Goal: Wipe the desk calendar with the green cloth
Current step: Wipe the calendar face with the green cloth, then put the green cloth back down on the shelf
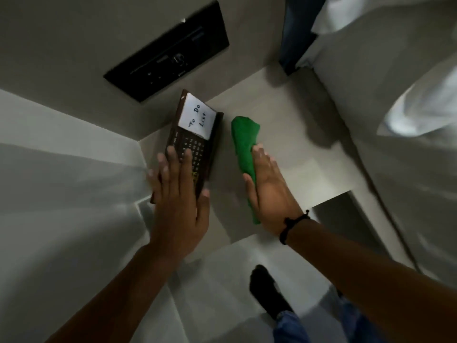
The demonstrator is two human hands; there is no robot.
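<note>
The left hand lies flat with its fingers spread and straight over the near end of the dark brown desk calendar, a long slab with rows of small pale date figures on its face. The palm and fingers press on top of it; the thumb sits against the calendar's right edge, and nothing is closed around the calendar. Beyond the fingertips, at the far end of the calendar, a white paper pad with "To Do List" handwritten on it leans on the calendar's face. The calendar rests on a pale grey-beige tabletop, close to its left edge and to the wall behind it, where a black rectangular panel is mounted.

Just to the right of the calendar, apart from it, the green cloth lies bunched into a long narrow strip on the tabletop. The right hand rests on the cloth's right side, fingers extended and loosely together, thumb lying along the cloth; whether it actually pinches the cloth cannot be told. A black cord bracelet circles the right wrist. Further right hangs white fabric, blurred.
</note>
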